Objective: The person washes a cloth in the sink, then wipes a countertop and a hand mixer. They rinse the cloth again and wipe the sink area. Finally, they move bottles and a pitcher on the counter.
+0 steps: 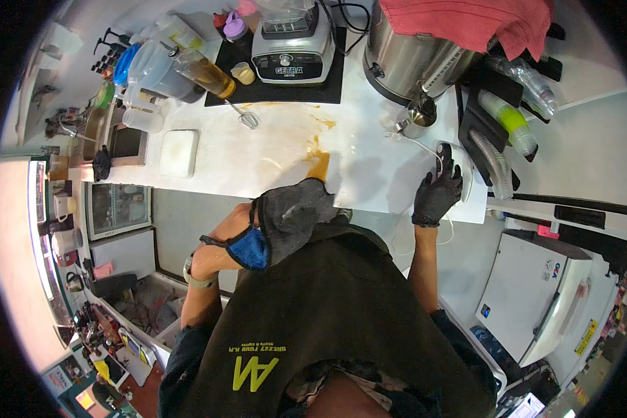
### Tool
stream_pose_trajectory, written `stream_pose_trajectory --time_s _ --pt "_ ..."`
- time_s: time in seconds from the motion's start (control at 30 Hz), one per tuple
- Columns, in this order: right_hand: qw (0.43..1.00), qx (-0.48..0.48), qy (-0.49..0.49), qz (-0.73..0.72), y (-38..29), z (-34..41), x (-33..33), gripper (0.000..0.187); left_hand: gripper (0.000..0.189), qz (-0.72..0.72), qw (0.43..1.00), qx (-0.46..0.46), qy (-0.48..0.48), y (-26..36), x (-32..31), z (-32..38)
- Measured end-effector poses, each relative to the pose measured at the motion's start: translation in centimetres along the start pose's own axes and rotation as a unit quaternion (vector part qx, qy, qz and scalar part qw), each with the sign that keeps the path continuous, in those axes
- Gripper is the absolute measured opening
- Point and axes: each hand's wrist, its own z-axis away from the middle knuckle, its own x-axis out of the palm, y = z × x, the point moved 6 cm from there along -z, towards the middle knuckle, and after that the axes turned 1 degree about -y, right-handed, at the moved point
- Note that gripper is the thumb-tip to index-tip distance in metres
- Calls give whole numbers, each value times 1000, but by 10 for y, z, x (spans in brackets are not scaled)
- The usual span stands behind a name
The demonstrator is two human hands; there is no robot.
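Note:
My left hand (pixel 243 217) holds a grey cloth with a blue corner (pixel 300 214) that hides most of the fingers, at the counter's front edge. Just beyond the cloth, a yellow-brown spill (pixel 318 164) lies on the white counter (pixel 224 162), with smears further back. My right hand (pixel 439 196), in a black glove, rests with fingers apart beside and partly over a white corded appliance (pixel 467 172); its contact is partly hidden. Behind it stands a steel jug (pixel 420 115). A whisk beater (pixel 248 119) lies left of the smears. A square white item (pixel 179 153) sits further left.
A Getra blender (pixel 292 60) stands on a black mat (pixel 334 94), near a bottle of amber liquid (pixel 206 73) and a small cup (pixel 243 73). A large steel container (pixel 413 57) carries a red cloth (pixel 465 21). Stacked cups (pixel 509 123) fill a rack at right. A sink (pixel 95 128) is at left.

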Motion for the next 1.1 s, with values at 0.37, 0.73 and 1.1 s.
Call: stream_pose_trajectory --time_s 0.37,0.73,1.1 --pt "671 -206 -491 -516 -140 43 -29 40 87 163 973 70 -149 -20 21 -8" --pt "971 -43 -197 -129 -62 28 40 25 41 172 975 -118 -73 -136 79 -26" --pt "938 18 -319 -134 -127 125 182 26 19 -197 895 -234 323 -315 -67 -87"
